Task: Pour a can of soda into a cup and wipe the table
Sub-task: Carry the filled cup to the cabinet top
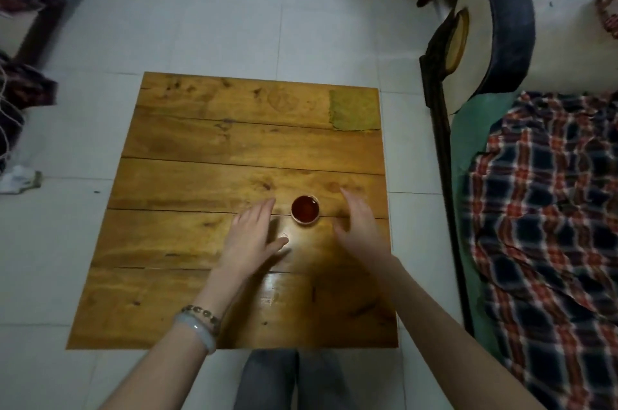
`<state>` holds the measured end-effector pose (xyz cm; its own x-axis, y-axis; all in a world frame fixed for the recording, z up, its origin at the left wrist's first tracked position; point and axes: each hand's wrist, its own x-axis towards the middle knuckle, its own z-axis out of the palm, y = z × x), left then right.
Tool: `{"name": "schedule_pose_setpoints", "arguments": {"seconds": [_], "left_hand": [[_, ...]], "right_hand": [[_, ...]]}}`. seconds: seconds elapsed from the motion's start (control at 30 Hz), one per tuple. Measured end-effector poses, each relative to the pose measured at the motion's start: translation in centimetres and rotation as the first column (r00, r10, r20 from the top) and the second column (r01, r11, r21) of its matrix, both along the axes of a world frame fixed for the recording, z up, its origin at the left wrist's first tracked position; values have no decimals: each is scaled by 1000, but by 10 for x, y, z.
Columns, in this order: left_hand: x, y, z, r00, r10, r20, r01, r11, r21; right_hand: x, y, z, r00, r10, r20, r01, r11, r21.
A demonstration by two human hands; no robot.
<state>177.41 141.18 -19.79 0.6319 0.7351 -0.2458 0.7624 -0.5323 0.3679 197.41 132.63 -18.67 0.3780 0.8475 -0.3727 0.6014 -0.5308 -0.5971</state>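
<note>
A small cup full of dark reddish soda stands upright on the wooden table, right of its middle. My left hand hovers just left of the cup, fingers spread, holding nothing. My right hand is just right of the cup, also open with nothing in it. Neither hand touches the cup. A folded yellow-green cloth lies flat at the table's far right corner. No can is in view.
The low table stands on a white tiled floor. A bed with a plaid blanket and a rolled bolster runs along the right side. Clothes lie at the left edge, with a white rag on the floor. My knees are at the table's near edge.
</note>
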Motion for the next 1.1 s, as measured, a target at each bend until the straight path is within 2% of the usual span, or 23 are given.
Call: {"name": "schedule_pose_setpoints", "arguments": {"seconds": [0.07,0.17,0.3,0.43,0.53,0.7,0.87,1.1], "left_hand": [[7,1,-27,999,24,31,-23,999,-44],[20,5,-65,993,70,98,-61,994,-93],[39,11,-106,939,256,228,-202,950,-238],[52,12,-131,898,340,279,-242,912,-332],[59,9,-140,853,402,332,-288,894,-343],[65,11,-139,804,460,378,-317,868,-382],[66,22,-108,773,483,411,-321,857,-404],[56,46,-29,765,422,487,-304,903,-304]], "right_hand": [[7,6,-26,998,-2,-61,2,1000,-5],[18,15,-67,998,25,-57,-24,1000,11],[25,25,-111,991,127,-50,-126,992,32],[21,29,-142,975,197,-104,-179,970,163],[20,32,-152,977,180,-116,-156,970,187],[26,35,-145,967,230,-113,-198,951,238],[33,47,-111,959,254,-127,-214,939,268],[30,70,-28,956,276,-105,-250,945,210]]}}
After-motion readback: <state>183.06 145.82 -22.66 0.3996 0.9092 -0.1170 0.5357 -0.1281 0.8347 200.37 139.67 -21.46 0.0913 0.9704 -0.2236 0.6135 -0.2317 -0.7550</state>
